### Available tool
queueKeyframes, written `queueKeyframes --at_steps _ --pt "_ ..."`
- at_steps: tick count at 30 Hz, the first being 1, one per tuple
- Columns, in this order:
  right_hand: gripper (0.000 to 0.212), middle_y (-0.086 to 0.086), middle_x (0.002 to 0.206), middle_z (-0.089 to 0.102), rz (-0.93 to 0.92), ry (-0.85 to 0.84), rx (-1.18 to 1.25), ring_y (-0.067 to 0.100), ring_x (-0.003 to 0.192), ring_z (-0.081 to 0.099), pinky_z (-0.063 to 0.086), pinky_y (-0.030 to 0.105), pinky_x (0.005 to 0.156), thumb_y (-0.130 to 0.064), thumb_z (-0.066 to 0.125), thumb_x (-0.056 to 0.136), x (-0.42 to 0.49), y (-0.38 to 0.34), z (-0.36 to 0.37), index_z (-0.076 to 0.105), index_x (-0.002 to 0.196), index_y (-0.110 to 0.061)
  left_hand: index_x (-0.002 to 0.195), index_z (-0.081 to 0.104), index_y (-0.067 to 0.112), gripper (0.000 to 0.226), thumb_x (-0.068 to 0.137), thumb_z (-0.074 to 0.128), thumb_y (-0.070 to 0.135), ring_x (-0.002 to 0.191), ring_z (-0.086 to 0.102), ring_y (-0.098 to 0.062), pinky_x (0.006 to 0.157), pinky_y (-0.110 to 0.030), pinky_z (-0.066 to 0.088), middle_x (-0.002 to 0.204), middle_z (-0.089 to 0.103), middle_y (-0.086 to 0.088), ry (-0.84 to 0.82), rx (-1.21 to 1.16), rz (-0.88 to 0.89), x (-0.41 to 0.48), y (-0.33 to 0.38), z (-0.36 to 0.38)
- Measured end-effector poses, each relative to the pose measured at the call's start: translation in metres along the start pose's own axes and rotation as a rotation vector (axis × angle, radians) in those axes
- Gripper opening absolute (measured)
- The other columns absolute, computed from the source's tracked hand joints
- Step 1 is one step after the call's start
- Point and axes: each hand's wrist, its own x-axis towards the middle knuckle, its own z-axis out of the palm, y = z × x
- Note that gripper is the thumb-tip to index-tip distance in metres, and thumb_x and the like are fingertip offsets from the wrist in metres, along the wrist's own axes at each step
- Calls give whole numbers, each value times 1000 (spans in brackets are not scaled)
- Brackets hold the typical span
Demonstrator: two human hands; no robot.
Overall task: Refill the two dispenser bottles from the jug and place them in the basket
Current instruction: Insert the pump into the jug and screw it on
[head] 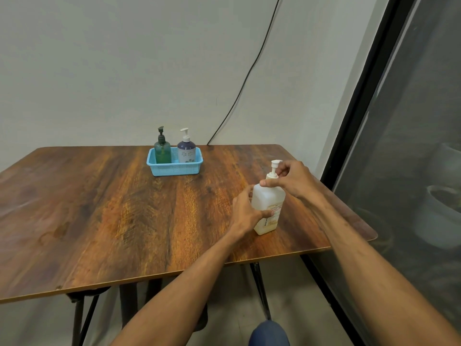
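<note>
We see the white jug [270,196] upright, right of centre on the worktop [99,208], its long axis vertical and pump uppermost. Our left hand [245,211] grips its body and our right hand [291,181] pinches the pump collar. The green dispenser bottle [162,152] and the purple dispenser bottle [186,152] stand upright in the blue basket [174,168], upper centre.

jug [269,196] label: unreadable | green bottle [162,149] base: behind basket [174,169] wall | table [99,196] left: cropped
</note>
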Motion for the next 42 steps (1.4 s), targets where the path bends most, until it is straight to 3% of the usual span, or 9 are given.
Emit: queueKeyframes --at_steps 4,7,10,17,25,29,33,38,42 --pt "30 0 89 67 35 -60 111 15 88 62 51 25 79 -3 88 73 2 5 -4 72 98 1 135 50 15 80 67 91 23 115 56 -13 88 -26 48 131 61 -2 -4 -2 8 0 -1 1" --pt "21 2 82 69 58 -27 166 16 81 63 51 28 72 -1 88 70 2 7 0 73 83 -1 135 50 14 80 66 91 22 113 55 -11 88 -24 49 129 61 -1 -5 -5 13 1 -2 1" --pt "42 1 78 66 84 57 192 13 70 61 53 33 67 -18 99 56 2 15 9 63 77 -12 135 50 15 81 65 91 23 117 56 -15 93 -30 53 129 61 -2 -1 -3 7 1 -2 1" --pt "47 11 108 72 87 -51 471 20 99 67 55 24 79 5 84 72 -1 27 -3 70 116 -5 137 49 14 83 65 92 23 119 57 -17 90 -27 50 131 61 -1 -7 5 -1 1 -3 2" --pt "36 1 82 71 30 -4 365 0 65 66 54 17 60 4 89 65 3 24 3 72 97 1 136 48 15 79 70 89 22 120 56 -17 97 -34 51 133 60 -2 6 5 -1 -1 -2 4" --pt "36 6 85 70 11 -32 302 11 74 64 55 26 67 -7 93 64 2 26 5 74 95 -1 137 48 13 79 69 89 22 120 57 -17 90 -25 48 132 60 -3 -2 5 10 -1 -1 2" --pt "46 11 106 75 -11 -69 387 19 96 70 57 31 86 3 87 69 2 30 -4 72 111 -4 136 49 14 78 69 89 22 114 56 -12 89 -24 51 131 60 -2 -8 -1 12 -1 -1 0" --pt "47 2 90 70 -27 7 326 10 80 65 55 25 74 2 92 61 6 29 2 72 103 -7 135 50 15 78 68 90 22 111 54 -8 83 -15 46 130 61 -1 -18 3 14 -1 -2 1" --pt "67 2 99 74 -44 -41 374 9 88 70 58 23 77 2 91 65 3 28 2 63 125 -11 136 49 17 81 67 90 25 120 55 -17 93 -30 49 131 59 -1 -10 13 -3 -1 -2 1"
